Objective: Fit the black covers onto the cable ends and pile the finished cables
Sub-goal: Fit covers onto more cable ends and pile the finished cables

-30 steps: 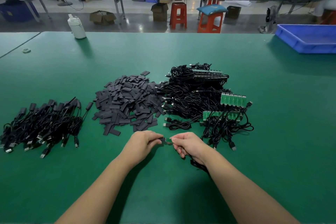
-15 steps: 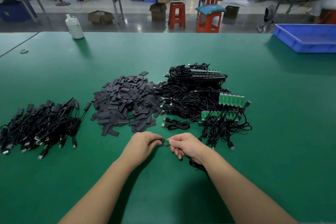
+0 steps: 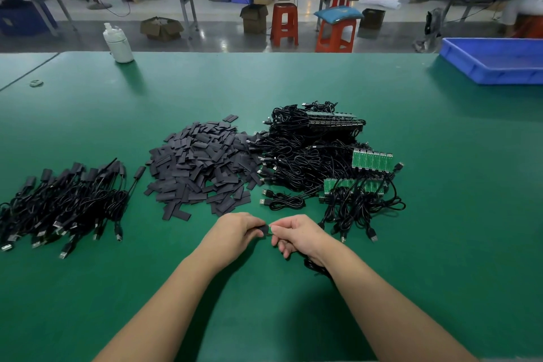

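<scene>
My left hand (image 3: 235, 232) pinches a black cover (image 3: 263, 228) at its fingertips. My right hand (image 3: 296, 233) pinches the green cable end right against that cover; its black cable (image 3: 313, 266) trails under my right wrist. The two hands nearly touch above the green table (image 3: 455, 214). A heap of loose black covers (image 3: 199, 161) lies ahead in the middle. To its right is a tangle of uncovered cables (image 3: 311, 153) with green board ends (image 3: 371, 159). At the left lies the pile of covered cables (image 3: 64, 200).
A blue tray (image 3: 493, 60) stands at the far right of the table. A white bottle (image 3: 117, 44) stands at the far left edge, with a small ring (image 3: 36, 83) nearby. Beyond the table are orange stools (image 3: 284, 23) and cardboard boxes (image 3: 161, 28).
The hands have closed together: the green cable end seen between them earlier is now almost hidden inside the black cover. The piles have not moved.
</scene>
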A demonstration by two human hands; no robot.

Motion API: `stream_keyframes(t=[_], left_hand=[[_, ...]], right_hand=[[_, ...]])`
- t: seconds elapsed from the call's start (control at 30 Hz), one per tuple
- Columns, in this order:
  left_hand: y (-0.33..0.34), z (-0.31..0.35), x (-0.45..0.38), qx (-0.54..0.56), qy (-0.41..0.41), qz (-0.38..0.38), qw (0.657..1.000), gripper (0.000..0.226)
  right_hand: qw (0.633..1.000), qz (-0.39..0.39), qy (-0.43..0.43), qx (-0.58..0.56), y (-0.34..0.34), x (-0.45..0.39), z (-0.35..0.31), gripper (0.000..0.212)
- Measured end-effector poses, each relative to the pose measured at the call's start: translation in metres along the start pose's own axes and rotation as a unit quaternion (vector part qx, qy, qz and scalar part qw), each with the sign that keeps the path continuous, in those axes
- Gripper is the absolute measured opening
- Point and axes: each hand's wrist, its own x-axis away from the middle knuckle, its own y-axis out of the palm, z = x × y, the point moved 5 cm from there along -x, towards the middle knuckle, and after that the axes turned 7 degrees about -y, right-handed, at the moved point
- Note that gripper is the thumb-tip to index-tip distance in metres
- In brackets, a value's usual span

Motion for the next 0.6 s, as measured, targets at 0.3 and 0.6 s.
stream_keyframes(t=[0.3,0.6], left_hand=[[-0.011,0.017,0.009,-0.046,0.044,0.096,0.993,0.012],[0.003,0.013,0.019,-0.070,0.044,0.047,0.995,0.032]], right_hand=[[0.999,-0.031,-0.014,0.002,0.009,0.001,-0.003,0.017],[0.996,-0.035,-0.003,0.077,-0.007,0.014,-0.007,0.014]])
